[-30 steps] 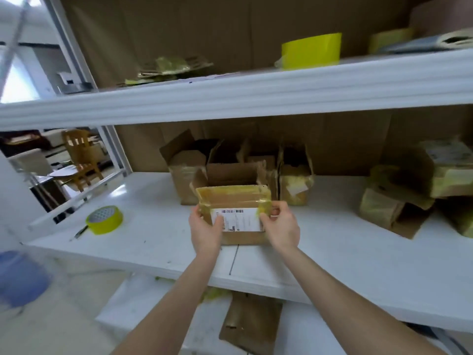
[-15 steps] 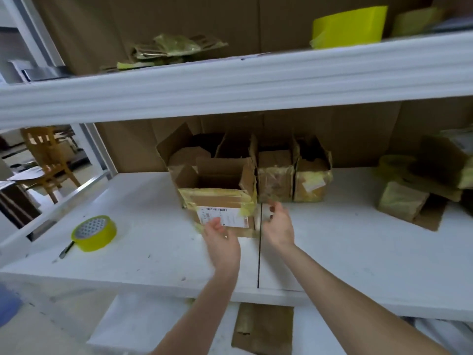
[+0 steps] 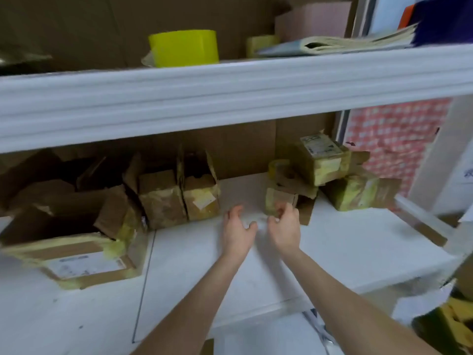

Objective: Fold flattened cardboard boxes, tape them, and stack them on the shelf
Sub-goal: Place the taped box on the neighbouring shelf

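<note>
The labelled cardboard box (image 3: 84,262), taped in yellow, stands alone on the white shelf (image 3: 345,242) at the left with its top flaps up. My left hand (image 3: 236,228) hovers over the shelf's middle, fingers spread and holding nothing. My right hand (image 3: 284,226) is beside it, its loosely curled fingers right at the near edge of a small flattened box (image 3: 280,198) in the pile at the right. A taped box (image 3: 320,160) lies on top of that pile and another box (image 3: 358,193) sits beside it.
Two open boxes (image 3: 163,201) (image 3: 202,198) stand at the back, with more open ones behind the labelled box. The upper shelf beam (image 3: 230,93) hangs low overhead, carrying a yellow tape roll (image 3: 184,47) and papers (image 3: 345,43). A red checkered cloth (image 3: 394,139) hangs at the right.
Both hands have let go of the labelled box, which stays at the left. They moved right toward the pile of flattened boxes, and my view swung right with them.
</note>
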